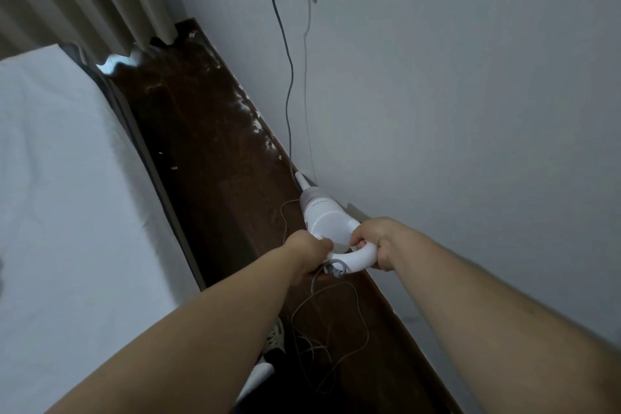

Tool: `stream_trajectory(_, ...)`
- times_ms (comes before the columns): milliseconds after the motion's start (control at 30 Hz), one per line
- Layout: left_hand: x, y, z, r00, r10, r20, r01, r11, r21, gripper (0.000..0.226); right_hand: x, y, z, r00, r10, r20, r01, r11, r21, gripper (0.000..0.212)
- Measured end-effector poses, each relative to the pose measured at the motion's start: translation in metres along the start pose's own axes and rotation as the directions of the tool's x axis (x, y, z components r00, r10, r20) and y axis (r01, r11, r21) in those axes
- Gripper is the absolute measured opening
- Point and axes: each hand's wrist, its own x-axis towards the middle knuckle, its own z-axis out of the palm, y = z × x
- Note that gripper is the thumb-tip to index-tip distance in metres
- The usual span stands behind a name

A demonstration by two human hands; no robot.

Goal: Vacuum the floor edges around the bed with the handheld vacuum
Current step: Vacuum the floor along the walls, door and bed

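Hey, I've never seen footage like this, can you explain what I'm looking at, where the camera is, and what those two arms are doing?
The single picture comes from a camera worn on a person's head, looking down past their own bare arms. There is no machine. Both hands grip the looped handle of a white handheld vacuum: the left hand together with the grey cord, the right hand on the other side. The nozzle points at the floor edge by the wall. White crumbs lie on the dark floor. The bed is on the left.

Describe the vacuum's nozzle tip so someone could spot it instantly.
Follow the dark floor strip between bed and white wall. The white nozzle tip sits at the wall's base, narrower than the round vacuum behind it.
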Motion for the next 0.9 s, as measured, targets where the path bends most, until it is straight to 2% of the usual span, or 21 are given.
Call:
stream_trajectory(167, -0.032, -0.022, 0.049, 1.0, 0.009, -0.001, -0.009, 1.0, 0.001, 0.041, -0.014, 0.052, -0.028, 1.0, 0.004, -0.016, -0.005, 1.0, -0.015, 0.01)
stream_trajectory(267, -0.053, -0.035, 0.07, 1.0, 0.001, 0.009, -0.001, 1.0, -0.004, 0.039, -0.022, 0.079, -0.04, 1.0, 0.006, -0.029, -0.007, 1.0, -0.028, 0.022)
stream_trajectory(367, -0.07, -0.042, 0.083, 0.999, -0.015, 0.032, 0.016, 0.999, -0.031, 0.039, -0.033, 0.098, -0.049, 0.999, 0.009, -0.041, -0.01, 1.0, -0.03, 0.021)
stream_trajectory(600, -0.101, -0.043, 0.093, 1.0, -0.003, 0.029, 0.004, 0.999, -0.04, 0.038, -0.054, 0.117, -0.059, 0.999, -0.022, -0.048, 0.022, 1.0, -0.016, 0.027)
stream_trajectory(767, -0.105, -0.044, 0.097, 1.0, 0.008, 0.027, -0.009, 1.0, 0.016, 0.041, -0.062, 0.128, -0.062, 0.999, -0.01, -0.054, 0.012, 0.999, 0.041, 0.028)
stream_trajectory(900, -0.106, -0.046, 0.1, 0.999, 0.015, 0.035, -0.015, 1.0, 0.005, 0.045, -0.057, 0.133, -0.062, 0.998, 0.012, -0.056, -0.01, 1.0, 0.028, 0.039)
